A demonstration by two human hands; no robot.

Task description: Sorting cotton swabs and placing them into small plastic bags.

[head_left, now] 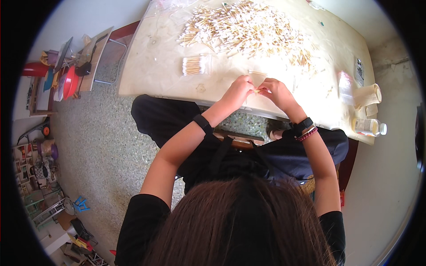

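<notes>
My left hand point(240, 91) and my right hand point(278, 94) meet above the table's near edge, fingertips pinched together. Between them shows a small yellowish thing, too small to make out. Just beyond the fingers a single cotton swab point(257, 72) lies on the table. A neat row of cotton swabs point(194, 65), side by side, sits to the left of my hands. Farther back spreads a big loose heap of cotton swabs point(253, 29) with wooden sticks and white tips.
The pale-covered table point(155, 66) reaches away from my lap. On its right stand a clear plastic bottle point(369, 127), a tan roll point(368, 95) and clear plastic bags point(345, 85). Leftward on the speckled floor point(106, 133) are a blue stool point(81, 204) and stacked household goods.
</notes>
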